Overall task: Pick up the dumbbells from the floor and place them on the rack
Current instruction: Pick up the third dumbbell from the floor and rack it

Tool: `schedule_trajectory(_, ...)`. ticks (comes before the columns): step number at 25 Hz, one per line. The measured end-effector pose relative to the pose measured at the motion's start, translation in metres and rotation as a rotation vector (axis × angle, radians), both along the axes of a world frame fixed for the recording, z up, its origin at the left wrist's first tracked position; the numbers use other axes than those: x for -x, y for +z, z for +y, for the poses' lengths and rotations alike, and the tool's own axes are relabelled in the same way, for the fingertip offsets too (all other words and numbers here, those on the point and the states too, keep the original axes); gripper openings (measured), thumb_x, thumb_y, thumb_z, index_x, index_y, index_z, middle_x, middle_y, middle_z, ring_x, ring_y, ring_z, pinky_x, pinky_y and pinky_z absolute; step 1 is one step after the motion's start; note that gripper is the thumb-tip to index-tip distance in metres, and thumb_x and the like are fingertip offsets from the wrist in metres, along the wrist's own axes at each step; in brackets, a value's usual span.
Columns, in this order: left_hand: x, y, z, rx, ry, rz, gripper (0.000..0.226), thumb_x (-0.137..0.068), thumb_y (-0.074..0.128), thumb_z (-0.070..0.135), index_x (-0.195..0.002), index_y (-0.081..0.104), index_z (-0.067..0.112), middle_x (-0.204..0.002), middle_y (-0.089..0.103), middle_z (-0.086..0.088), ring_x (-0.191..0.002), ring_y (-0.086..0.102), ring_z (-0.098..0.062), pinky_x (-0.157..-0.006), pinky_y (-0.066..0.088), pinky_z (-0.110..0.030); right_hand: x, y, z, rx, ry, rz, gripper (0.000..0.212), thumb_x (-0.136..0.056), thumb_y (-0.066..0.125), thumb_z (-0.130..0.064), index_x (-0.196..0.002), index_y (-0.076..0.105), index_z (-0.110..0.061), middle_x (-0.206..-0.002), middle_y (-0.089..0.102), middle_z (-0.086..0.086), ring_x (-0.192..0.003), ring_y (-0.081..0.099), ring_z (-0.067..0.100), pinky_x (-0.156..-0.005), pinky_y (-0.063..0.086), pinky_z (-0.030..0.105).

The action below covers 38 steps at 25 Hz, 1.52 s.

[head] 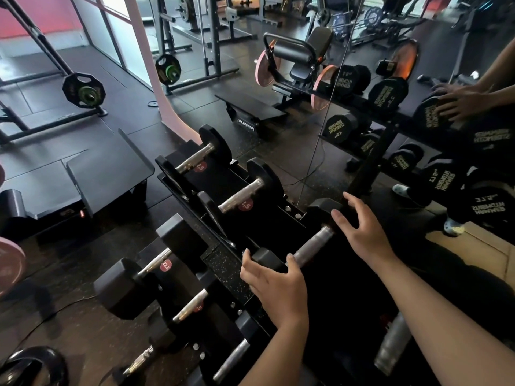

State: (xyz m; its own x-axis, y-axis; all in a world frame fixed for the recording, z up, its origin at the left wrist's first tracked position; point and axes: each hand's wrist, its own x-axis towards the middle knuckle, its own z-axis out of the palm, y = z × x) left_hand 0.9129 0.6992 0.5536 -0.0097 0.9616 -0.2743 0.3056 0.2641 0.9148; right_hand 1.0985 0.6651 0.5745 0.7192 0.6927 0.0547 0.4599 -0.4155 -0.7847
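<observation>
A black hex dumbbell with a steel handle point(311, 246) lies across the top tier of the black rack point(231, 188). My left hand point(274, 282) is curled around its near head, fingers wrapped over the edge. My right hand point(362, 229) rests with spread fingers against its far head point(323, 210), touching rather than gripping. Two round-headed dumbbells point(195, 156) point(242, 195) sit in the rack's upper cradles to the left. Hex dumbbells point(145, 274) fill the lower tier below.
A mirror point(418, 121) behind the rack reflects the dumbbells and my hand. A flat bench point(108, 168) stands to the left. Barbells with plates point(83, 90) and a bench with pink plates point(264, 68) stand further back on the dark rubber floor.
</observation>
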Motion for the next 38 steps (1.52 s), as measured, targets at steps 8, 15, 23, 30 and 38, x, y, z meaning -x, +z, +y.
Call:
schedule_trajectory(8, 0.010, 0.015, 0.028, -0.237, -0.135, 0.150, 0.085, -0.077, 0.067, 0.059, -0.145, 0.025, 0.026, -0.149, 0.030, 0.000, -0.139, 0.029, -0.021, -0.110, 0.034, -0.050, 0.029, 0.022, 0.016, -0.013, -0.023, -0.094, 0.066, -0.087, 0.046, -0.072, -0.147, 0.038, -0.044, -0.154, 0.043, -0.008, -0.147, 0.030, 0.014, -0.118, 0.024, 0.056)
schedule_trajectory(15, 0.028, 0.042, 0.044, -0.405, -0.112, 0.249, 0.082, -0.080, 0.065, 0.058, -0.142, 0.039, 0.011, -0.142, 0.045, -0.011, -0.134, 0.038, -0.029, -0.111, 0.031, -0.051, 0.053, 0.053, -0.005, -0.040, 0.049, -0.150, 0.061, -0.090, 0.045, -0.067, -0.143, 0.045, -0.039, -0.145, 0.051, -0.014, -0.140, 0.041, 0.009, -0.119, 0.024, 0.051)
schedule_trajectory(23, 0.029, 0.103, 0.086, -0.420, -0.056, 0.176, 0.081, -0.086, 0.057, 0.060, -0.147, 0.037, 0.010, -0.151, 0.039, -0.013, -0.142, 0.031, -0.030, -0.114, 0.021, -0.057, 0.064, 0.102, 0.009, -0.008, 0.094, -0.143, 0.055, -0.096, 0.048, -0.058, -0.147, 0.042, -0.037, -0.145, 0.046, -0.012, -0.139, 0.039, 0.009, -0.119, 0.027, 0.045)
schedule_trajectory(30, 0.038, 0.096, 0.220, -0.390, -0.005, 0.223, 0.085, -0.082, 0.056, 0.063, -0.147, 0.035, 0.013, -0.150, 0.039, -0.012, -0.140, 0.032, -0.033, -0.112, 0.023, -0.058, 0.074, 0.100, 0.164, -0.047, 0.130, -0.099, 0.053, -0.096, 0.051, -0.056, -0.146, 0.042, -0.039, -0.151, 0.043, -0.007, -0.141, 0.038, 0.012, -0.110, 0.034, 0.032)
schedule_trajectory(38, 0.062, 0.038, 0.400, -0.231, 0.109, 0.359, 0.092, -0.081, 0.062, 0.061, -0.152, 0.023, 0.017, -0.156, 0.029, -0.014, -0.144, 0.023, -0.038, -0.113, 0.018, -0.058, 0.067, 0.045, 0.368, 0.002, 0.174, -0.074, 0.055, -0.097, 0.055, -0.048, -0.147, 0.045, -0.028, -0.148, 0.047, 0.004, -0.137, 0.045, 0.020, -0.112, 0.036, 0.035)
